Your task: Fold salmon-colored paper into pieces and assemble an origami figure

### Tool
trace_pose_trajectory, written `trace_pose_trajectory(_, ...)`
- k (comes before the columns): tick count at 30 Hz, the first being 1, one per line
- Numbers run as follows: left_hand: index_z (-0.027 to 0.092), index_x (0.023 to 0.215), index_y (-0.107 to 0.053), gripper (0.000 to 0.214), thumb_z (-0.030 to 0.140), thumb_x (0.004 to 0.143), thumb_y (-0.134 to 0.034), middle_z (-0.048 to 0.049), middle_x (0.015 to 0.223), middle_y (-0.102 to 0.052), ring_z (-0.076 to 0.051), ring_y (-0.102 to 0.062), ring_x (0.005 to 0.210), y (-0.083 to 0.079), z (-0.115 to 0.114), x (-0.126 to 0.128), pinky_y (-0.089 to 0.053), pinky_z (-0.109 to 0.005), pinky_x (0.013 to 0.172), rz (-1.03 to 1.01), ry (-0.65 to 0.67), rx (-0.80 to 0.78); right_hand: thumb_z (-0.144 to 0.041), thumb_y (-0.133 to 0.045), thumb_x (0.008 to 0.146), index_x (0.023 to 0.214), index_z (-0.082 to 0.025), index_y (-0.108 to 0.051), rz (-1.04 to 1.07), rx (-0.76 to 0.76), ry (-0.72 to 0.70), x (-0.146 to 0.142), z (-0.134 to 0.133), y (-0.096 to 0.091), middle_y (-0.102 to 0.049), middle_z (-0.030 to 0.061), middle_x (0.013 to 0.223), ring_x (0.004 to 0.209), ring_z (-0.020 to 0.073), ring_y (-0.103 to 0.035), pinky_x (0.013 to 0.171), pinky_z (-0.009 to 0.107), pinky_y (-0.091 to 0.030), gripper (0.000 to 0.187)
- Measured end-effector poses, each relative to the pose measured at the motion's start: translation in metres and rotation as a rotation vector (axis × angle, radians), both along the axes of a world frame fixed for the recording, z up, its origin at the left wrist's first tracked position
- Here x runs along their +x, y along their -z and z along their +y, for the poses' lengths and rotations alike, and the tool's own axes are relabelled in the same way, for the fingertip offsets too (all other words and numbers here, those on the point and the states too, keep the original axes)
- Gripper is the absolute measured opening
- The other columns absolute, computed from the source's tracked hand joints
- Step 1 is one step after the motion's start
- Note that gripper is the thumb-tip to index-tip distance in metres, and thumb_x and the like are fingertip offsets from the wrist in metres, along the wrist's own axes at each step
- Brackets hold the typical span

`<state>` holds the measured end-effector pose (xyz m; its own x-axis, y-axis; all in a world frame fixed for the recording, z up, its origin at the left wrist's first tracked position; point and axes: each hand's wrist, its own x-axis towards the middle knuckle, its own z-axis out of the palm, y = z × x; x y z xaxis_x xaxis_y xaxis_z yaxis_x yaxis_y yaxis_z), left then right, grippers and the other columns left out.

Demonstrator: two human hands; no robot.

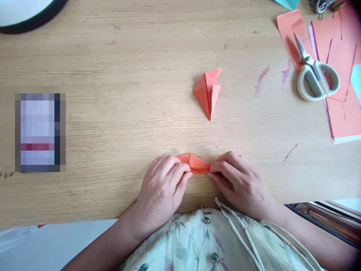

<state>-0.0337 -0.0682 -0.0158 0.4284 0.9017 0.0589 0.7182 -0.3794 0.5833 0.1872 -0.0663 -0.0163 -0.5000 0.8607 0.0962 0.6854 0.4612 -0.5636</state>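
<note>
Between my two hands, near the front edge of the table, is a folded piece of orange paper (194, 162) with a low peak along its far side. My left hand (163, 184) pinches its left part between thumb and fingers, covering that end. At the right tip, my right hand (241, 180) pinches the paper in the same way. Farther up the table lies a second folded orange paper piece (207, 94), with a point toward me and a smaller point at its upper right. Neither hand touches it.
Grey-handled scissors (317, 81) lie at the right on orange paper sheets (345, 116). Metal clips (324, 5) and a teal paper piece (287, 3) are at the top right. A blurred rectangular object (38, 131) lies left. A round white object with a dark rim (28, 15) stands top left.
</note>
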Motion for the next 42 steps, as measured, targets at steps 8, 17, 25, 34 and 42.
trace_pose_trajectory(8, 0.019, 0.085, -0.062, 0.016, 0.019, 0.098, -0.052, -0.0043, 0.086, -0.062, -0.02, -0.058, 0.081, -0.003, 0.0, 0.003, -0.045, -0.036, 0.075, 0.032, -0.04, -0.048, -0.013, -0.055, 0.099, 0.094, -0.017, -0.063, -0.03, -0.003, 0.074, 0.005, -0.008, -0.003, -0.061, 0.0072, 0.09, 0.078, 0.017, -0.059, 0.068, 0.029, -0.047, 0.01)
trace_pose_trajectory(17, 0.018, 0.086, -0.061, 0.014, 0.019, 0.098, -0.054, -0.0038, 0.085, -0.063, -0.019, -0.058, 0.08, 0.0, 0.001, 0.002, -0.042, -0.036, 0.073, 0.02, -0.016, -0.006, -0.014, -0.057, 0.099, 0.092, -0.017, -0.063, 0.009, 0.005, 0.112, -0.012, -0.017, 0.0, -0.062, -0.0003, 0.072, 0.061, 0.0114, -0.056, 0.061, 0.025, -0.043, 0.01)
trace_pose_trajectory(25, 0.019, 0.085, -0.061, 0.014, 0.018, 0.098, -0.054, -0.0031, 0.083, -0.063, -0.019, -0.057, 0.079, 0.001, 0.001, 0.002, -0.042, -0.035, 0.073, 0.018, -0.026, 0.02, -0.02, -0.055, 0.1, 0.084, -0.019, -0.061, -0.049, 0.036, 0.2, -0.019, -0.016, 0.002, -0.057, -0.0019, 0.067, 0.055, 0.0104, -0.052, 0.055, 0.024, -0.04, 0.017)
trace_pose_trajectory(34, 0.019, 0.088, -0.064, 0.015, 0.017, 0.097, -0.053, -0.0035, 0.085, -0.065, -0.019, -0.06, 0.08, 0.0, 0.0, 0.001, -0.039, -0.037, 0.073, 0.012, -0.033, 0.008, -0.024, -0.056, 0.1, 0.082, -0.019, -0.062, -0.051, -0.046, 0.252, -0.018, -0.017, -0.001, -0.055, -0.0005, 0.074, 0.055, 0.0091, -0.05, 0.052, 0.022, -0.039, 0.02)
trace_pose_trajectory(42, 0.018, 0.082, -0.06, 0.016, 0.017, 0.096, -0.053, -0.0031, 0.082, -0.062, -0.019, -0.058, 0.076, -0.002, 0.0, 0.004, -0.039, -0.037, 0.074, 0.062, -0.054, -0.009, -0.027, -0.055, 0.099, 0.08, -0.019, -0.06, -0.093, -0.07, 0.275, -0.02, -0.015, -0.001, -0.056, 0.0, 0.076, 0.055, 0.0101, -0.051, 0.05, 0.024, -0.036, 0.021)
